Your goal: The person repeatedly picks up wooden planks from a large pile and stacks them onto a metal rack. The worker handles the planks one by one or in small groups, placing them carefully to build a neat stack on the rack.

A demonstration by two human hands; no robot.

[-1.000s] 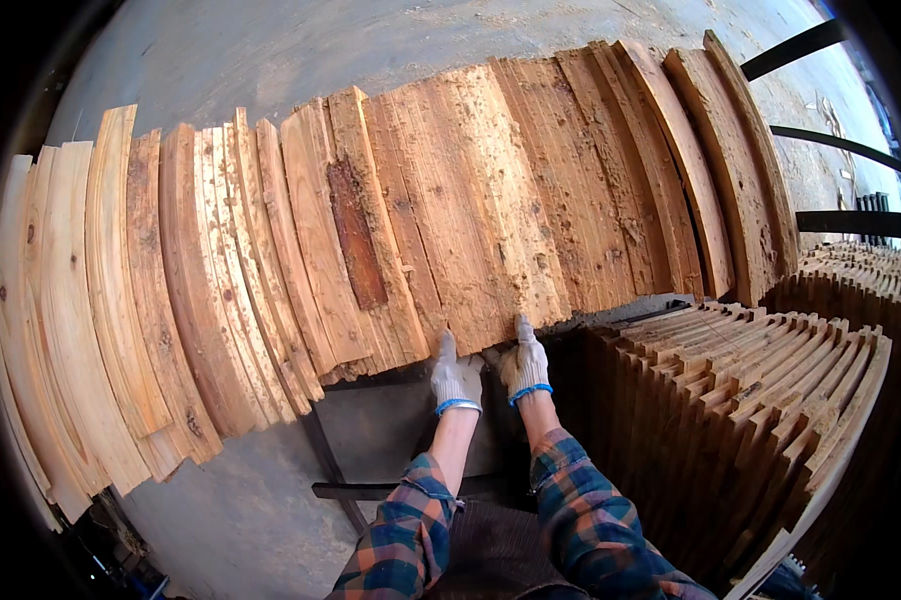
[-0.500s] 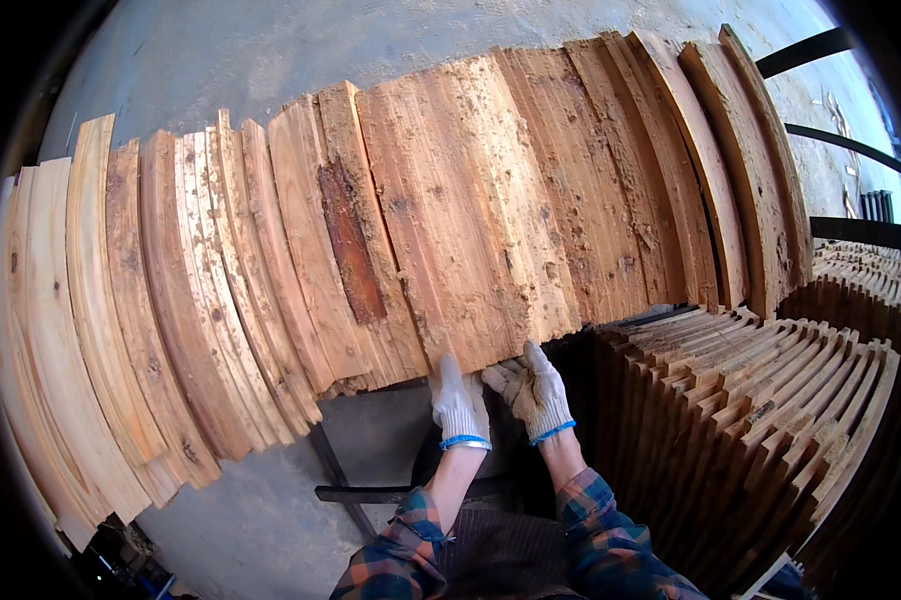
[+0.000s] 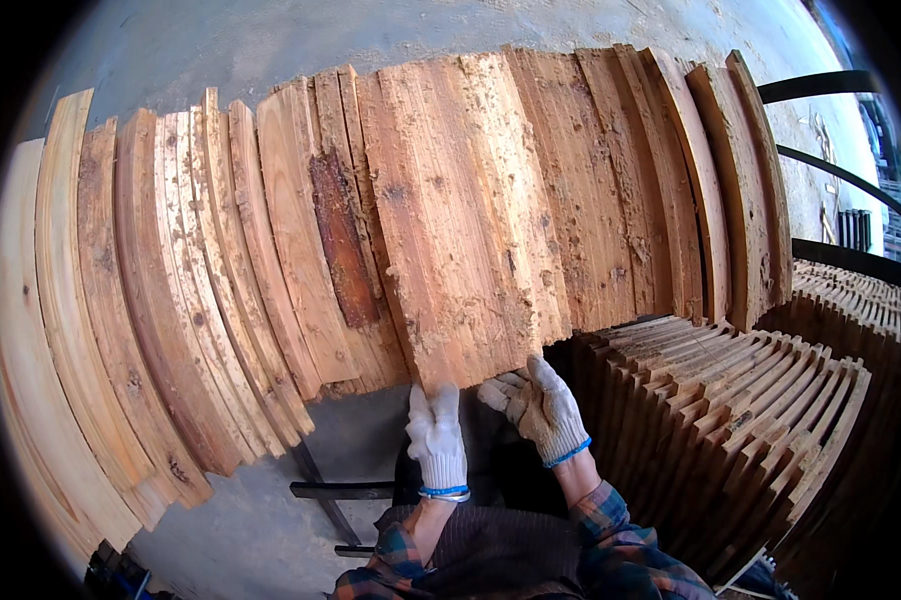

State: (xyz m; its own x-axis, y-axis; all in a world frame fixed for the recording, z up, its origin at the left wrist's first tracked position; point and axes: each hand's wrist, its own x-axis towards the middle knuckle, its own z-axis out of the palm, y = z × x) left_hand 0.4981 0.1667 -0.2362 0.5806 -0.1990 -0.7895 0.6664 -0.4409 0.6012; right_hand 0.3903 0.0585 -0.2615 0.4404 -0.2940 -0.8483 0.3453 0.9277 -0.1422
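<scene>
Long rough-sawn wooden boards lie side by side in an overlapping row across the view. Near the middle, the near end of one wooden board (image 3: 426,340) juts toward me. My left hand (image 3: 437,440), in a white knitted glove with a blue cuff, is closed on that end; part of its grip is hidden by the wood. My right hand (image 3: 549,412), gloved alike, is at the near edge just to the right. Its thumb points up to the wood and stands apart from its fingers, which reach left along the edge.
A dense stack of wooden boards (image 3: 711,420) stands at the lower right, with another stack (image 3: 851,295) behind it. Dark metal bars (image 3: 821,88) extend past the row's right end. A dark frame bar (image 3: 341,490) is below, left of my body. Grey floor (image 3: 401,30) shows beyond.
The board at my left hand has come toward me, its end now jutting out further. My left hand has moved down and left; the right has shifted slightly down and right. The view has shifted slightly.
</scene>
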